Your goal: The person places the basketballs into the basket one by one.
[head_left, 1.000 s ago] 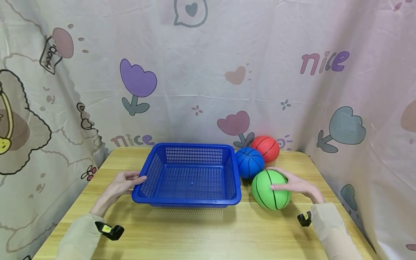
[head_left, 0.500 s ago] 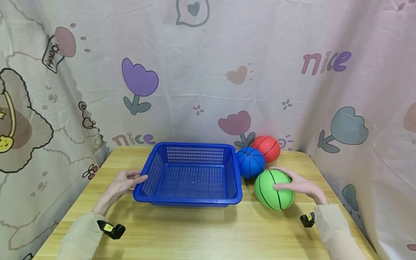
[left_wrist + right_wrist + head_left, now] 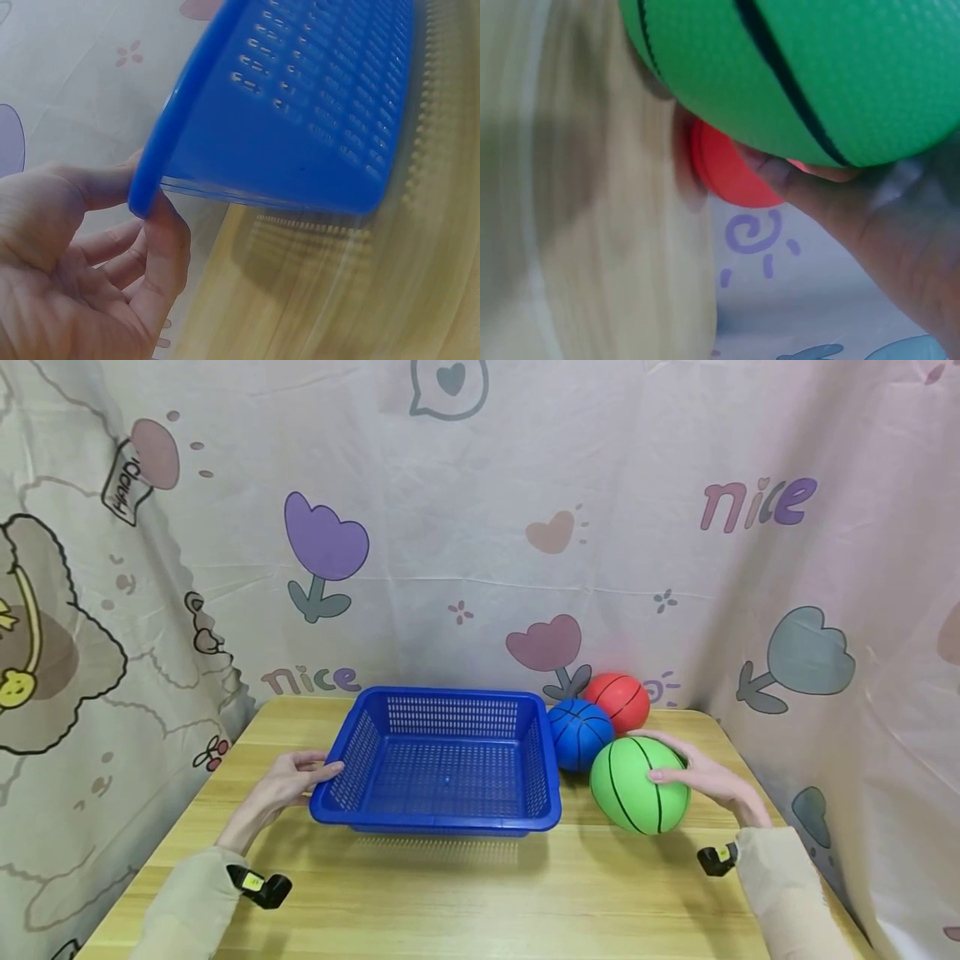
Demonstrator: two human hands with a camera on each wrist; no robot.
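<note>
A blue plastic basket (image 3: 442, 822) with perforated walls stands in the middle of the head view. My left hand (image 3: 288, 783) pinches its left rim, thumb on top and fingers below, as the left wrist view also shows at the basket's edge (image 3: 150, 165). To the right, my right hand (image 3: 701, 772) grips a green ball (image 3: 637, 785) with black basketball lines, thumb on the near side and fingers over the top. In the right wrist view the green ball (image 3: 832, 75) fills the upper part, a strip of tabletop showing beside it.
A blue ball (image 3: 579, 735) sits close against the basket's right side. Behind it is a red ball (image 3: 618, 702) near the back edge. All stand on a wooden table (image 3: 450, 902), with a patterned cloth (image 3: 450, 527) hanging behind and at both sides.
My right hand has moved the green ball to the right and slightly up, away from the basket. The left hand keeps its hold on the rim; the whole view has shifted slightly.
</note>
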